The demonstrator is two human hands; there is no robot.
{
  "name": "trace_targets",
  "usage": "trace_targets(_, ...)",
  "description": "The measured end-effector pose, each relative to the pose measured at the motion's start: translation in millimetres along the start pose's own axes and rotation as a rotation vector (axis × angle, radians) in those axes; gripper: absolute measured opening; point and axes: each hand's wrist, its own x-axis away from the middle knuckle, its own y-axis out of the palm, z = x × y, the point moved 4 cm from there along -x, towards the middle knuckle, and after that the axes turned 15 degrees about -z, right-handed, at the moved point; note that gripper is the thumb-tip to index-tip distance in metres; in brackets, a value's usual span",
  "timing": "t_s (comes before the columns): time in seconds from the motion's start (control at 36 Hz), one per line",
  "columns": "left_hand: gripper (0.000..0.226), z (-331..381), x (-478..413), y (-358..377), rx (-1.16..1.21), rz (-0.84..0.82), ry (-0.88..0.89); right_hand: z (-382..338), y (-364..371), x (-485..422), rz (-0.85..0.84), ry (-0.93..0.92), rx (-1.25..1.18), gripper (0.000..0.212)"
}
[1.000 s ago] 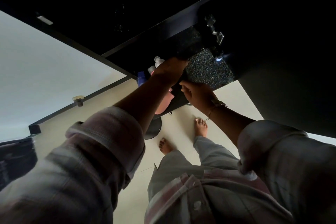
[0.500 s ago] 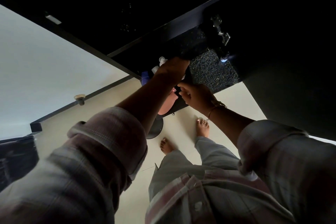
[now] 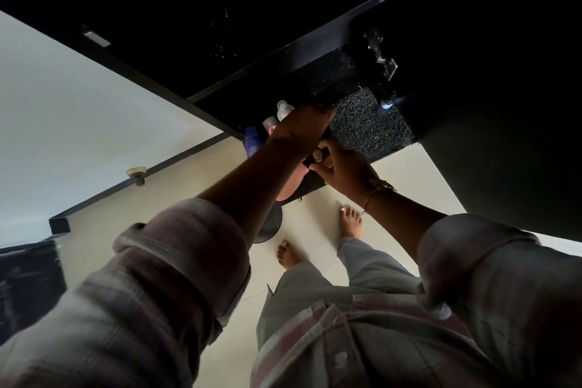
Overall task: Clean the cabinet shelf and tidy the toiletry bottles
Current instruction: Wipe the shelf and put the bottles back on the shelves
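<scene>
The speckled dark cabinet shelf (image 3: 371, 123) juts out ahead of me. My left hand (image 3: 300, 129) reaches over its left part, back toward me, fingers hidden in the dark. Just past that hand stand a blue-purple bottle (image 3: 253, 142) and two white-capped bottles (image 3: 284, 109) (image 3: 270, 121). My right hand (image 3: 345, 167) sits right under the left hand, thumb and curled fingers pinching a small dark object (image 3: 310, 161). A pink rounded thing (image 3: 291, 184) shows below my left forearm.
A metal hinge (image 3: 382, 57) and a small blue-tipped item (image 3: 386, 102) sit at the shelf's far right. An open dark cabinet door (image 3: 504, 151) hangs on the right. Below are the cream floor (image 3: 176, 198), a round black base (image 3: 267, 227) and my bare feet.
My right hand has risen to meet the left hand and now pinches the small dark object. My left hand stays over the shelf by the bottles.
</scene>
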Motion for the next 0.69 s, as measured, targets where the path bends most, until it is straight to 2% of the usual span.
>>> trace_targets(0.06, 0.045, -0.8, 1.4, 0.2, 0.003, 0.064, 0.026, 1.9, -5.0, 6.5, 0.039, 0.002, 0.015, 0.042)
trace_targets(0.11, 0.044, -1.4, -0.1, 11.1, 0.033, 0.016, 0.072, 6.8, -15.2, 13.4, 0.114, 0.013, 0.056, 0.038)
trace_targets(0.14, 0.041, -3.0, 1.3, 17.4, 0.197, -0.016, 0.081, 9.3, -22.1, 16.8, 0.161, 0.022, 0.088, 0.034)
trace_targets(0.19, 0.038, -3.7, 12.9, 24.9, 0.442, 0.109, 0.161, 15.4, -38.5, 21.4, 0.272, 0.052, 0.184, 0.03)
trace_targets(0.28, 0.037, -1.9, 22.7, 40.9, 0.476, 0.191, 0.209, 22.0, -67.9, 25.4, 0.375, 0.189, 0.353, 0.033)
trace_targets(0.36, 0.036, -6.5, 27.3, 56.6, 0.353, 0.21, 0.119, 28.0, -92.4, 20.0, 0.31, 0.295, 0.459, 0.048)
trace_targets(0.44, 0.031, -8.0, 35.5, 64.4, 0.48, 0.3, 0.063, 33.5, -106.6, 9.1, 0.27, 0.306, 0.542, 0.053)
trace_targets(0.56, 0.033, -8.0, 47.3, 74.8, 0.562, 0.333, 0.002, 43.1, -109.2, -4.3, 0.222, 0.274, 0.603, 0.059)
trace_targets(0.69, 0.032, -12.6, 55.8, 85.3, 0.57, 0.324, -0.06, 45.5, -108.2, -14.5, 0.122, 0.384, 0.586, 0.044)
